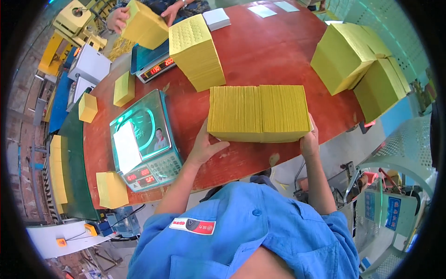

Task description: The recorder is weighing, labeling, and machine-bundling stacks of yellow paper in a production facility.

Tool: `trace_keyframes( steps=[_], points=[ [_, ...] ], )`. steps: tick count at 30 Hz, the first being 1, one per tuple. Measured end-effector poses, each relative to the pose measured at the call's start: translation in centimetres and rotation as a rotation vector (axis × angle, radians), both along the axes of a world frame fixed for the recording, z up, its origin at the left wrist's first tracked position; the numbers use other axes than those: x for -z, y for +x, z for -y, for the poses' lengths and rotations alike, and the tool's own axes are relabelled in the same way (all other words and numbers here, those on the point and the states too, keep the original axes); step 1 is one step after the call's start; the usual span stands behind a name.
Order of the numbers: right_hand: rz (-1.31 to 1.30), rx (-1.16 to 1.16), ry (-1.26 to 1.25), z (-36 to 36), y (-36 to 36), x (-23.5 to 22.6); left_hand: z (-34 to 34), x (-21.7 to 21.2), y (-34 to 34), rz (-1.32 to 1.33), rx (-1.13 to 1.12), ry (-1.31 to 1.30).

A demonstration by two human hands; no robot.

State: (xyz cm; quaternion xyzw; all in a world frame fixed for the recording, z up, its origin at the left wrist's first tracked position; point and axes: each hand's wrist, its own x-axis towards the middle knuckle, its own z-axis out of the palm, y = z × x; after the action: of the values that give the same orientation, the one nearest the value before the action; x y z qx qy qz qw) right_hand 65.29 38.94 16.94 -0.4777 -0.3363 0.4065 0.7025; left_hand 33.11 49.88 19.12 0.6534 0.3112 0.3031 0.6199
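A long block of yellow paper sheets, standing on edge in two sections side by side, lies over the red table in front of me. My left hand presses against its left end, thumb pointing inward along the near lower edge. At the opposite end my right hand grips the block, its fingers partly hidden behind the paper. Whether the block rests on the table or is slightly raised, I cannot tell. Left of it stands a digital scale with a white sheet on its pan.
Beyond the block rises a tall yellow paper stack. Another person's hands hold a yellow stack over a second scale. Large yellow stacks occupy the table's right end; small yellow blocks line its left. White sheets lie far back.
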Motion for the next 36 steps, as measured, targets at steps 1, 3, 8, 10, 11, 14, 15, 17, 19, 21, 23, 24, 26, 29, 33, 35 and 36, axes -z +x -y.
trace_keyframes(
  steps=[1, 3, 8, 10, 11, 14, 15, 17, 19, 21, 23, 24, 26, 29, 33, 35, 36],
  points=[
    [0.025, -0.029, -0.012, -0.1, 0.2, 0.1, 0.1, -0.2, 0.2, -0.004, -0.036, 0.005],
    [0.024, -0.018, -0.001, -0.4, -0.6, 0.6, 0.5, -0.2, 1.4, -0.01, -0.06, 0.016],
    [-0.083, 0.005, -0.075, -0.1, -1.9, 2.2, 1.2, -1.1, 3.3, -0.038, -0.077, 0.159],
    [-0.103, 0.099, -0.092, 1.6, -1.5, 2.9, 2.4, -3.9, 3.5, -0.047, -0.047, 0.072],
    [-0.039, 0.07, -0.125, 3.1, -1.9, 0.7, 2.9, -5.3, 3.0, -0.07, -0.069, -0.009],
    [0.034, 0.18, -0.2, 9.1, -3.2, -2.6, 3.6, -6.1, 2.1, -0.167, 0.066, 0.238],
    [0.037, 0.177, -0.225, 10.6, -3.7, -3.3, 3.9, -5.7, 2.5, -0.108, 0.057, 0.296],
    [0.028, 0.28, -0.252, 14.1, -5.6, -4.6, 4.7, -5.1, 2.6, -0.044, 0.161, 0.315],
    [0.055, 0.46, -0.232, 18.6, -8.0, -5.7, 6.6, -4.4, 3.8, -0.019, 0.384, 0.253],
    [0.076, 0.623, -0.23, 24.6, -11.2, -6.4, 9.7, -4.6, 4.5, 0.001, 0.393, 0.117],
    [0.051, 0.698, -0.396, 29.9, -13.0, -6.4, 13.6, -4.1, 7.0, -0.031, 0.561, 0.088],
    [0.051, 0.754, -0.403, 32.6, -13.8, -6.2, 15.9, -3.6, 8.1, -0.074, 0.625, 0.075],
    [0.021, 0.893, -0.532, 38.6, -16.2, -5.6, 20.8, -2.5, 10.3, -0.081, 0.725, 0.073],
    [-0.076, 1.005, -0.572, 47.7, -18.0, -2.9, 29.1, -1.1, 13.4, -0.187, 0.933, 0.068],
    [-0.232, 1.079, -0.696, 59.5, -17.1, -1.1, 40.3, 1.6, 17.8, -0.293, 1.152, 0.182],
    [-0.329, 1.059, -0.699, 65.1, -15.2, -2.1, 46.1, 2.5, 19.4, -0.381, 1.183, 0.217],
    [-0.421, 1.04, -0.703, 67.6, -14.1, -2.2, 49.0, 2.7, 20.2, -0.356, 1.158, 0.153]
  ],
)
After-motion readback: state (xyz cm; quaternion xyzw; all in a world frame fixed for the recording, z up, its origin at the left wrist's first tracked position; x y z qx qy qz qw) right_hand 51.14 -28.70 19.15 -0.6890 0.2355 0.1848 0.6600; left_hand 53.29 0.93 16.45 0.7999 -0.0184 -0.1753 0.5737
